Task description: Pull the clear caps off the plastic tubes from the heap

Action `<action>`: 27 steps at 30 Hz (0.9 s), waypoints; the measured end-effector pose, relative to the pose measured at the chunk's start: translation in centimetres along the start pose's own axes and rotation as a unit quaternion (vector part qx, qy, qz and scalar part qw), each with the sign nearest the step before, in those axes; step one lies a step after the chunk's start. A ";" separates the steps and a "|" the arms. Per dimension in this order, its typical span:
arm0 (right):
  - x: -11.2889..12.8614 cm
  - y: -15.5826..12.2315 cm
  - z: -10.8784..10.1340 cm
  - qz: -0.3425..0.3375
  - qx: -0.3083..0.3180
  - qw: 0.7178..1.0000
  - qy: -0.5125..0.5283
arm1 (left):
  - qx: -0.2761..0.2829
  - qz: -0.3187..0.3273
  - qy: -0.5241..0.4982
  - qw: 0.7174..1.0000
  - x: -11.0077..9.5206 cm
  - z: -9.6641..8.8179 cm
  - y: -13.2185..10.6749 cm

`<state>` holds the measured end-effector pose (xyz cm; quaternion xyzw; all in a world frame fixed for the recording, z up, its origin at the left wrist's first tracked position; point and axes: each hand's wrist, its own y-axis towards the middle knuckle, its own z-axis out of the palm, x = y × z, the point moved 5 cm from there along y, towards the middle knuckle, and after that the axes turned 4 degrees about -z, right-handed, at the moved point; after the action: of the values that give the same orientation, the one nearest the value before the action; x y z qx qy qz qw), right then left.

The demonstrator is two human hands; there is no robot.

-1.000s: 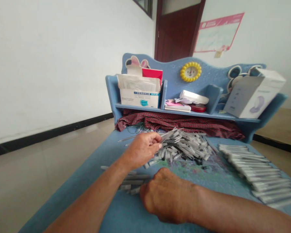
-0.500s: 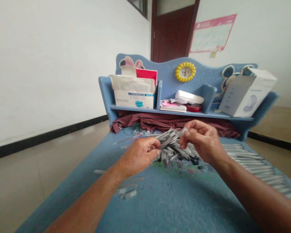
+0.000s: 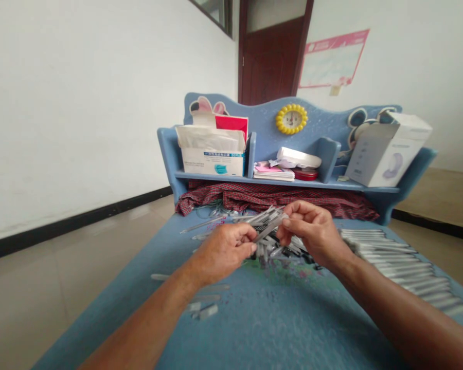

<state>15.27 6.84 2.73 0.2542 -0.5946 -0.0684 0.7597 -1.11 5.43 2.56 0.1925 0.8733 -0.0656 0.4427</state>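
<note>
My left hand (image 3: 228,251) is closed in a pinch on the lower end of a slim, clear-and-grey pen (image 3: 269,229). At the pen's upper end are the closed fingertips of my right hand (image 3: 312,231), around a small translucent piece that looks like a pen cap (image 3: 284,218). Whether the cap sits on the pen I cannot tell, as fingers cover part of it. Behind and below both hands lies a jumbled pile of pen parts (image 3: 266,252), clear and black. To the right, finished-looking pens (image 3: 397,264) lie side by side in a long row.
Several loose clear pieces (image 3: 206,311) lie on the blue table (image 3: 254,329) near my left forearm. A red checked cloth (image 3: 250,196) is bunched beneath the shelf (image 3: 231,180). On the shelf stand a mask box (image 3: 212,159), a red tin (image 3: 305,174) and a white carton (image 3: 381,154).
My right hand has come down and slightly left, bringing the translucent piece to the pen's upper end. My left hand keeps its pinch, barely moved. The view has shifted slightly.
</note>
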 end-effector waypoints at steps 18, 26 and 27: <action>0.8 0.0 -0.8 0.110 0.112 0.970 -0.188 | 0.034 0.014 0.080 0.996 -0.2 -0.3 0.2; 0.0 -0.2 -1.3 0.157 0.149 0.957 -0.192 | 0.066 0.019 0.097 0.993 -0.5 -0.2 0.1; 0.0 -0.1 -1.4 0.155 0.144 0.958 -0.194 | 0.068 0.017 0.098 0.993 -0.4 -0.2 0.1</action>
<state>16.61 7.15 2.42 0.2476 -0.7664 0.0887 0.5860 -1.00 5.45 2.98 0.2428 0.9024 -0.0980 0.3422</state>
